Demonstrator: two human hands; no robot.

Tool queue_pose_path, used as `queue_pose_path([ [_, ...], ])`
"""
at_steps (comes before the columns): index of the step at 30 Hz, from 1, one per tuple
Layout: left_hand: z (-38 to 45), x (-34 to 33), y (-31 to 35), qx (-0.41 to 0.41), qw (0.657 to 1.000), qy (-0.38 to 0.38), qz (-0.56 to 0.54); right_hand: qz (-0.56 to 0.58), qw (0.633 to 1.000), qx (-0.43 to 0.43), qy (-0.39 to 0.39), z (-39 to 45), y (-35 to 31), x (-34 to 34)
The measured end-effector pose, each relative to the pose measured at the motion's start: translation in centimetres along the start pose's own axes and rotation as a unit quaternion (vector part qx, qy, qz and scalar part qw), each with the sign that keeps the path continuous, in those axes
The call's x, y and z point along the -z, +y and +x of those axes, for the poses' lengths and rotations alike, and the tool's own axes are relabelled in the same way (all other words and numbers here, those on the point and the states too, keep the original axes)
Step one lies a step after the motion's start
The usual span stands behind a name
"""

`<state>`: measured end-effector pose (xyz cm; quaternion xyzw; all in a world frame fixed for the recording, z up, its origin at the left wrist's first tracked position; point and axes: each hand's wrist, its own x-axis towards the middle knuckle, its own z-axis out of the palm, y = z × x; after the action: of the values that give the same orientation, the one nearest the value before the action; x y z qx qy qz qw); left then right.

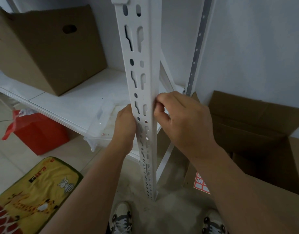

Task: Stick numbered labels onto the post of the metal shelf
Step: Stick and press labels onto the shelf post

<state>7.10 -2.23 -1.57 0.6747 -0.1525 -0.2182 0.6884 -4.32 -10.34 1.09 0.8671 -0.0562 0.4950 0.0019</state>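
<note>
Straight ahead of me stands the white metal post (146,92), slotted with keyhole cutouts down its face, running from the top of the view to the floor between my shoes. My left hand (126,125) presses against the post's left edge, fingers wrapped behind it where I cannot see them, so it grips the post itself. My right hand (180,119) is curled at the post's right edge, thumb and fingertips pinched tight together against the metal — whether a label sits under them I cannot tell, since my own fingers hide the spot.

Down to the right, near the floor, a red-bordered label sheet (201,184) lies against an open cardboard box (256,125), partly covered by my right forearm; a few of its labels carry handwritten marks too small to read.

Left of the post, the white shelf board (64,98) carries a large brown cardboard box (44,48) with a hand hole. A clear plastic container (103,122) sits at the shelf's near edge, just beside my left hand. Below the shelf sits a red bag (35,130), and nearer me a yellow mat (35,196) with cartoon animals lies on the floor. Farther right, a second post (196,49) — grey and perforated — rises along the wall.
</note>
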Motion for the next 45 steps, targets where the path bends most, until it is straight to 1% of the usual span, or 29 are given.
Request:
queue_pose_path([
  [2, 0.0, -0.2, 0.0, 0.001, 1.000, 0.013, -0.003, 0.019, 1.000, -0.017, -0.001, 0.1, -0.2, -0.3],
  [7, 0.3, -0.2, -0.4, 0.005, 1.000, 0.028, 0.013, 0.135, 0.983, -0.124, 0.029, 0.2, -1.0, -0.5],
  [10, 0.6, 0.1, -0.6, -0.018, 0.998, 0.030, 0.060, 0.209, 0.971, -0.118, 0.004, -0.4, -2.3, -0.4],
  [12, 0.5, 0.2, -0.7, -0.044, 0.994, 0.036, 0.098, 0.272, 0.951, -0.145, 0.001, -0.9, -3.0, -0.3],
  [14, 0.0, 0.1, -0.5, -0.057, 0.993, 0.049, 0.094, 0.350, 0.910, -0.222, -0.001, -1.0, -3.1, -0.2],
  [16, -1.2, -0.2, 0.0, -0.086, 0.988, 0.102, 0.077, 0.419, 0.858, -0.297, -0.010, -0.8, -2.8, 0.2],
  [17, -1.9, -0.4, 0.3, -0.120, 0.981, 0.137, 0.071, 0.452, 0.831, -0.326, -0.011, -0.8, -2.6, 0.4],
  [18, -2.7, -0.5, 0.6, -0.171, 0.969, 0.166, 0.071, 0.483, 0.804, -0.346, -0.011, -0.7, -2.4, 0.7],
  [20, -4.2, -0.4, 1.2, -0.306, 0.927, 0.198, 0.085, 0.537, 0.762, -0.361, -0.021, -0.7, -2.2, 1.3],
  [22, -5.1, -0.1, 1.5, -0.430, 0.874, 0.192, 0.118, 0.588, 0.719, -0.369, -0.036, -0.7, -2.0, 1.7],
  [23, -5.5, -0.1, 1.5, -0.475, 0.850, 0.180, 0.139, 0.610, 0.697, -0.374, -0.043, -0.7, -1.8, 1.9],
  [25, -6.1, -0.1, 1.5, -0.529, 0.816, 0.152, 0.176, 0.648, 0.659, -0.378, -0.054, -0.6, -1.6, 2.2],
  [27, -6.6, -0.3, 1.5, -0.550, 0.803, 0.121, 0.196, 0.680, 0.631, -0.367, -0.064, -0.8, -1.5, 2.4],
  [31, -6.7, -0.4, 1.6, -0.563, 0.799, 0.075, 0.197, 0.706, 0.614, -0.344, -0.080, -1.2, -1.2, 2.1],
  [34, -6.6, -0.2, 1.6, -0.556, 0.806, 0.067, 0.191, 0.729, 0.591, -0.335, -0.082, -1.3, -1.0, 2.0],
  [37, -6.6, -0.2, 1.6, -0.530, 0.821, 0.095, 0.190, 0.746, 0.573, -0.326, -0.094, -1.3, -1.0, 2.0],
  [41, -6.3, 0.0, 1.4, -0.503, 0.827, 0.152, 0.201, 0.752, 0.564, -0.318, -0.126, -1.4, -1.2, 1.6],
  [43, -6.2, 0.1, 1.4, -0.496, 0.828, 0.163, 0.205, 0.750, 0.568, -0.312, -0.134, -1.5, -1.4, 1.5],
  [45, -6.3, 0.2, 1.5, -0.494, 0.828, 0.167, 0.204, 0.737, 0.583, -0.314, -0.135, -1.6, -1.5, 1.5],
])
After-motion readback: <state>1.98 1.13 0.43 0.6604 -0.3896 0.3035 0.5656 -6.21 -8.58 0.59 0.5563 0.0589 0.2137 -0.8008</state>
